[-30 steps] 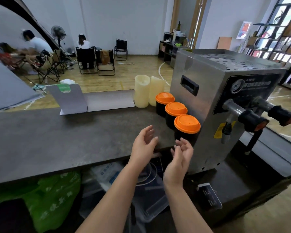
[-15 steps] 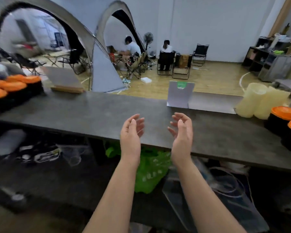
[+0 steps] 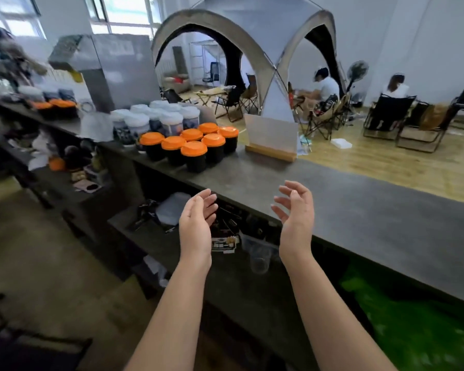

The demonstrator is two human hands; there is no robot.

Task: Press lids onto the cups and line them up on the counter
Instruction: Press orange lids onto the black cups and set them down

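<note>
Seven black cups (image 3: 193, 156) stand upright on the tabletop (image 3: 332, 204), orange lids up; left hand (image 3: 196, 223) and right hand (image 3: 296, 212) hover, grip wide, holding nothing.

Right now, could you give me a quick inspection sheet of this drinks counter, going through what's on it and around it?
Surface: long dark grey counter, with a lower shelf beneath it.
Job's things: seven black cups with orange lids, standing clustered on the counter.
Clutter: white-lidded tubs behind the cups; a card in a wooden stand; a clear plastic cup and small items on the lower shelf; a green bag below.
Grippers: left hand and right hand raised, fingers relaxed, holding nothing.
Cables: nothing seen clearly.
Surroundings: grey dome tent, folding chairs, two seated people, a fan.
</note>
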